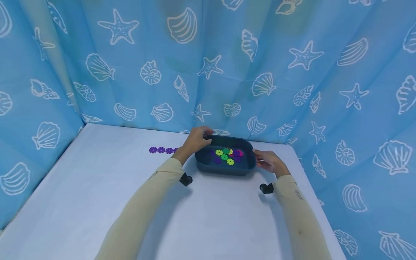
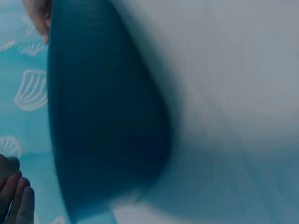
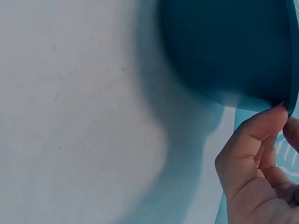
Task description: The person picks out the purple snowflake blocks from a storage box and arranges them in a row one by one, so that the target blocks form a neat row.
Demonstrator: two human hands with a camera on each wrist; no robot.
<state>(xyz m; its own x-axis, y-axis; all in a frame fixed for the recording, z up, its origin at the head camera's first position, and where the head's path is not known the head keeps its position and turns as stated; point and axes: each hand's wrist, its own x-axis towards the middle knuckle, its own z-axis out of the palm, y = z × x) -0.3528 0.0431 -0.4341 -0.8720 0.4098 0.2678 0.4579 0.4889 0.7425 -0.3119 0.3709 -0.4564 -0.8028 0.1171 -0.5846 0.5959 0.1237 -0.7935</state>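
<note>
A dark oblong tray holds several small notched plastic discs in yellow, green, purple and pink. My right hand pinches the rim at its right end. In the right wrist view the right thumb presses against the tray's corner. My left hand is at the far left corner, with thumb and fingers apart above the rim. The left wrist view shows the left fingers only in part, with a gap between them and the tray wall.
Several purple notched discs lie in a row on the white table, left of the tray and partly behind my left wrist. A blue curtain with shell prints hangs right behind the table. Dark camera mounts stick out below both wrists.
</note>
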